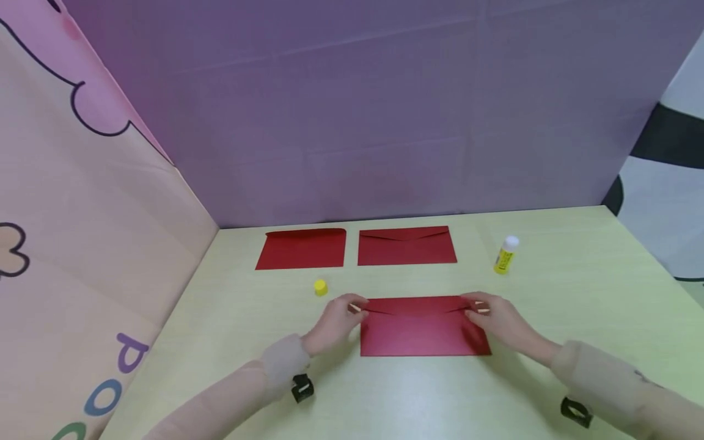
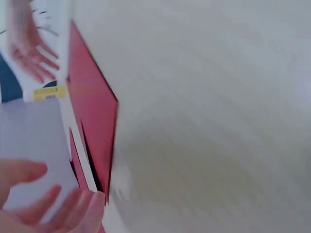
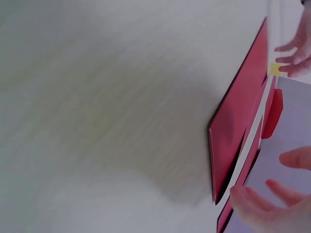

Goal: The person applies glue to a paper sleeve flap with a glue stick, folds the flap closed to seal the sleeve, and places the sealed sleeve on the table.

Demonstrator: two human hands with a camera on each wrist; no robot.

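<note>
A red envelope (image 1: pixel 423 333) lies on the table with its flap folded down over its upper edge. At its upper left corner is my left hand (image 1: pixel 337 321), thumb and fingers spread apart, fingertips at the paper's edge. My right hand (image 1: pixel 500 321) is at the upper right corner in much the same pose. Both wrist views show a gap between thumb and fingers, with no paper pinched; fingertips of the left hand (image 2: pixel 63 208) and right hand (image 3: pixel 262 204) appear beside the envelope's edge. Whether they touch it, I cannot tell.
Farther back lie two more red envelopes, the left one (image 1: pixel 302 250) with its flap raised, the right one (image 1: pixel 407 247) with its flap down. A yellow cap (image 1: pixel 321 287) sits left of centre. A yellow glue stick (image 1: pixel 504 256) with a white upper end stands at right.
</note>
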